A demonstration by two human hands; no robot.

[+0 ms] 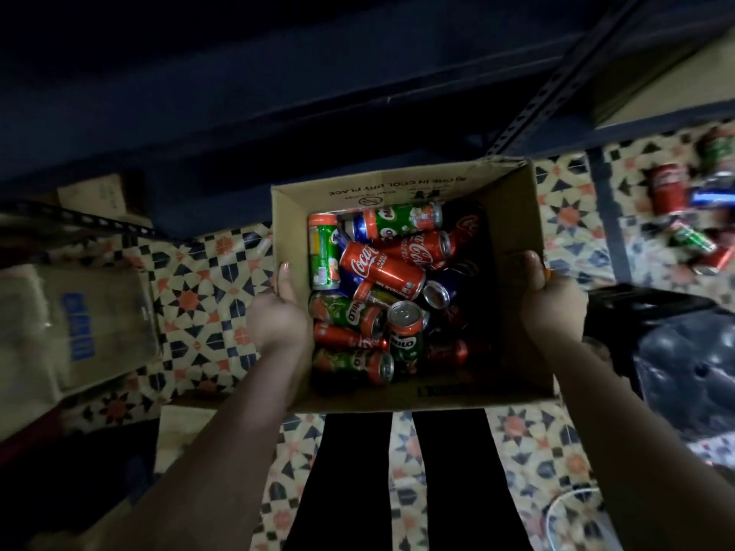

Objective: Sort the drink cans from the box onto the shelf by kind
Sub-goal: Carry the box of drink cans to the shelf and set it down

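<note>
An open cardboard box (397,184) is held above the patterned tile floor, in front of a dark metal shelf (278,93). Inside lie several jumbled cans: red Coca-Cola cans (382,270), green and orange Milo cans (401,218) and dark blue cans (447,278). My left hand (278,316) grips the box's left wall, thumb along the rim. My right hand (551,300) grips the right wall, thumb over the edge. The fingers of both hands are hidden behind the cardboard.
More loose cans (670,188), red, green and blue, lie at the upper right beyond a shelf post (604,216). Cardboard cartons (75,324) stand on the left. A black padded object (692,363) sits at the right. My legs (449,471) are below the box.
</note>
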